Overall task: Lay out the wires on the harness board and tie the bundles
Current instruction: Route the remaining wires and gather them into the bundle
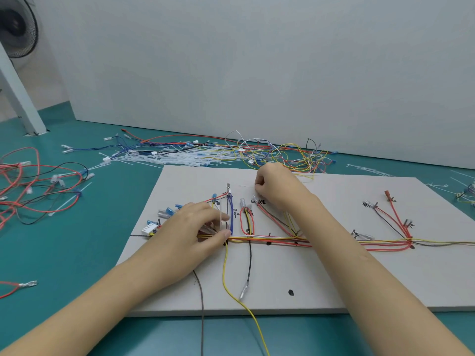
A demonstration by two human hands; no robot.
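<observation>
Nearest me, a loose yellow wire (232,291) and a black wire with a clear-sleeved terminal (248,265) trail off the front edge of the flat grey harness board (334,278). My left hand (195,227) pinches the horizontal trunk of red, yellow and white wires (277,238) where the blue loop (231,214) joins, with a translucent white cable tie (221,214) standing up between the fingers, presumably to keep the bundle compact for tying. My right hand (275,186) is curled farther back, apparently pinching a thin white tie tail (245,186); I cannot confirm the contact. My right forearm crosses the trunk and hides part of it. Beyond the board lies a heap of spare cable ties and coloured wires (218,150).
</observation>
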